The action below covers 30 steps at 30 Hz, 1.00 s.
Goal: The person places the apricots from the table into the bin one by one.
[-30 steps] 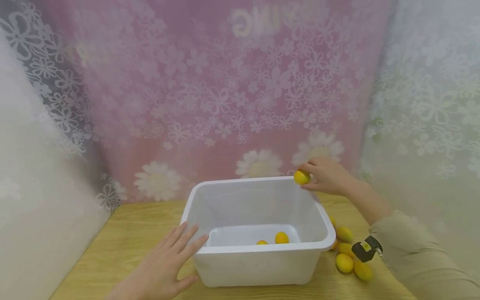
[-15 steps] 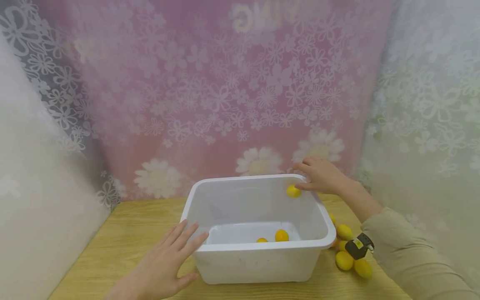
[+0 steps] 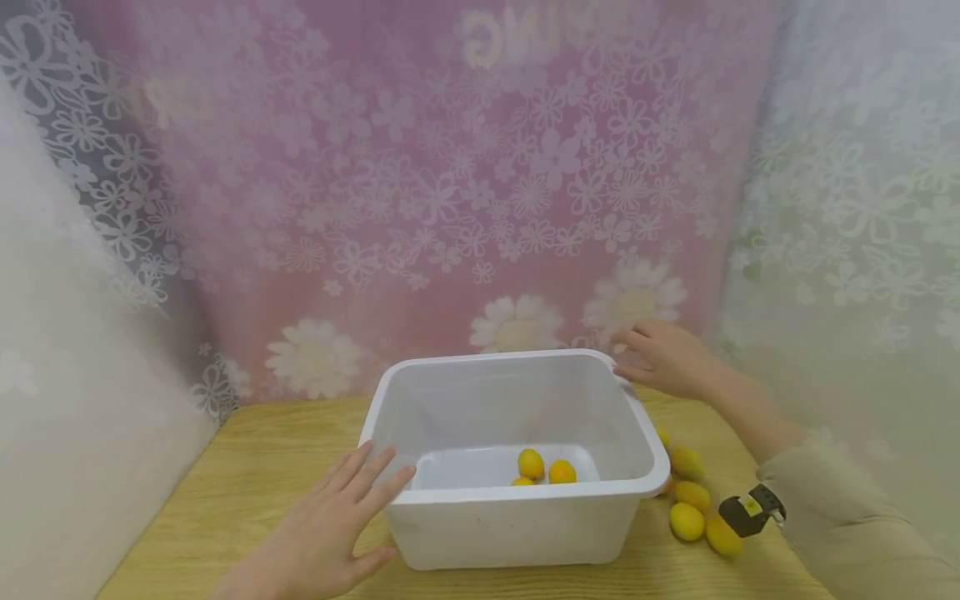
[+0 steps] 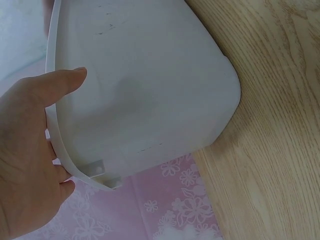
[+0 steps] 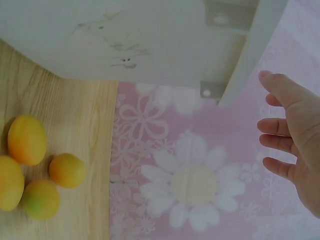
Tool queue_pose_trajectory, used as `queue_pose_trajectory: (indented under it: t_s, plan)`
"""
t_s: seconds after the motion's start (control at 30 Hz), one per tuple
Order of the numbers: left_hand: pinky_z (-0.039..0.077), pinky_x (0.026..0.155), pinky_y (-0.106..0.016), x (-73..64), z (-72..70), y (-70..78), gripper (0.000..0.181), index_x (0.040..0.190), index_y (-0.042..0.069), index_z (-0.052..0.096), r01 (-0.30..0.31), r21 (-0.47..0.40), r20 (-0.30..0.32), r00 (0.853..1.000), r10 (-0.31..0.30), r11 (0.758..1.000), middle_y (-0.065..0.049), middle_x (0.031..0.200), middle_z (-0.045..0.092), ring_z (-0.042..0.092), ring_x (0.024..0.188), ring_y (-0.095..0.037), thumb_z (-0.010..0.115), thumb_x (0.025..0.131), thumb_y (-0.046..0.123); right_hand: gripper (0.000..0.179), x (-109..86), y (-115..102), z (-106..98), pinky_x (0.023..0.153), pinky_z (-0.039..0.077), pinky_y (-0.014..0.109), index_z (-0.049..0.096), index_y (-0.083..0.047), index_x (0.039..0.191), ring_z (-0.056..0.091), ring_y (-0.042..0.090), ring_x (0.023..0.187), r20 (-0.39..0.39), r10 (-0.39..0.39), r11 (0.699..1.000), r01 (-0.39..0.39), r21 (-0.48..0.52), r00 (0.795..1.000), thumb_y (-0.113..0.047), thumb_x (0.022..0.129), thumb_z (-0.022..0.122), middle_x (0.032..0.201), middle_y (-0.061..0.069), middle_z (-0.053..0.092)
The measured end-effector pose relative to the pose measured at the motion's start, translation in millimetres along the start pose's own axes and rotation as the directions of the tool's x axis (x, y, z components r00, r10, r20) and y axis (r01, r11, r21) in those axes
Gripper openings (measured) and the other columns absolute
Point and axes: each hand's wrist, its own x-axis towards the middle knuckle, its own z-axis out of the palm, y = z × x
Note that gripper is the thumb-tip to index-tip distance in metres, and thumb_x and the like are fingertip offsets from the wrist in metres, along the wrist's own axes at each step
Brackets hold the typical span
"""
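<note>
A white plastic bin point(image 3: 510, 533) stands on the wooden table. Inside it lie three small yellow-orange fruits, one point(image 3: 531, 464) behind another that the front rim partly hides, and a third point(image 3: 562, 472) to the right. My left hand point(image 3: 333, 525) is at the bin's front left corner, fingers spread and extended over the rim. In the left wrist view its thumb point(image 4: 67, 82) lies along the outer side. Near the back right corner hovers my right hand point(image 3: 663, 358), holding nothing, its fingers loosely bent in the right wrist view.
Several yellow-orange oval fruits point(image 3: 687, 522) lie in a loose group right of the bin, under my right forearm. A black device point(image 3: 750, 510) sits on the right wrist. A pink flowered curtain point(image 3: 480, 208) hangs behind the table point(image 3: 247, 475).
My right hand has let go of a fruit over the bin's back right, and that fruit now lies on the bin floor. The hand has drawn back rightward. The left hand has stayed put.
</note>
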Motion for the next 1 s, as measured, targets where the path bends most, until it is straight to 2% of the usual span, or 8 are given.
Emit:
queue_pose_trajectory:
  t_s: [0.23,0.37,0.53,0.7,0.77,0.9,1.0]
  plan:
    - [-0.013,0.11,-0.02,-0.3,0.4,0.8,0.086,0.145,0.015,0.035,0.004,-0.012,-0.006,1.0,-0.004,1.0,-0.015,0.144,0.04,0.036,0.129,-0.041,0.074,0.073,0.041,0.034,-24.9,14.6,5.5,0.069,0.051,0.044,0.064,-0.002,0.106,0.058,0.028,0.082,-0.117,-0.043,0.999,0.04,-0.034,0.992,-0.017,0.077,0.075,0.096,0.013,0.062]
    - [-0.012,0.11,-0.02,-0.7,0.9,1.5,0.086,0.144,0.015,0.036,0.012,-0.015,-0.018,1.0,-0.013,1.0,-0.016,0.143,0.04,0.037,0.129,-0.041,0.075,0.072,0.041,0.037,-37.4,21.2,12.2,0.071,0.051,0.046,0.063,-0.001,0.109,0.059,0.031,0.085,-0.133,-0.049,0.998,0.045,-0.032,0.99,-0.016,0.076,0.075,0.098,0.013,0.063]
    - [-0.012,0.11,-0.02,-0.7,2.1,1.4,0.087,0.145,0.016,0.035,0.014,-0.013,-0.027,1.0,-0.014,1.0,-0.016,0.143,0.041,0.037,0.129,-0.041,0.075,0.071,0.041,0.044,-52.1,28.1,28.2,0.073,0.051,0.05,0.06,-0.001,0.115,0.061,0.035,0.088,-0.05,0.044,0.998,-0.046,-0.047,0.998,-0.023,0.079,0.073,0.101,0.015,0.063]
    - [-0.012,0.11,-0.02,-1.5,1.9,1.7,0.088,0.145,0.017,0.035,0.022,-0.011,-0.02,1.0,-0.022,1.0,-0.015,0.144,0.04,0.037,0.129,-0.04,0.076,0.071,0.041,0.046,-60.9,31.5,51.8,0.074,0.05,0.052,0.059,-0.001,0.114,0.06,0.037,0.089,0.034,0.128,0.989,-0.125,-0.085,0.991,-0.032,0.082,0.07,0.102,0.016,0.061]
    - [-0.002,0.114,-0.027,-1.9,2.1,2.1,0.088,0.146,0.018,0.034,0.029,-0.003,-0.017,0.999,-0.029,1.0,-0.014,0.145,0.039,0.036,0.13,-0.039,0.075,0.072,0.041,0.047,-63.1,31.3,59.7,0.078,0.048,0.055,0.059,-0.001,0.115,0.058,0.039,0.094,0.068,0.155,0.985,-0.149,-0.09,0.986,-0.032,0.082,0.07,0.106,0.018,0.06]
    - [0.008,0.113,-0.031,-2.0,2.5,3.0,0.088,0.146,0.019,0.034,0.039,0.0,-0.017,0.999,-0.039,0.999,-0.013,0.145,0.039,0.035,0.131,-0.038,0.075,0.072,0.041,0.053,-65.9,30.4,73.1,0.084,0.042,0.061,0.056,0.001,0.12,0.053,0.046,0.104,0.147,0.241,0.97,-0.232,-0.075,0.959,-0.034,0.083,0.068,0.113,0.024,0.057]
    - [0.012,0.112,-0.035,-1.4,2.5,3.3,0.088,0.146,0.019,0.034,0.042,0.0,-0.016,0.999,-0.042,0.999,-0.013,0.145,0.039,0.035,0.131,-0.038,0.075,0.072,0.042,0.056,-68.6,31.9,85.9,0.082,0.042,0.063,0.056,0.0,0.121,0.052,0.047,0.103,0.192,0.313,0.95,-0.307,-0.062,0.93,-0.038,0.082,0.068,0.112,0.026,0.056]
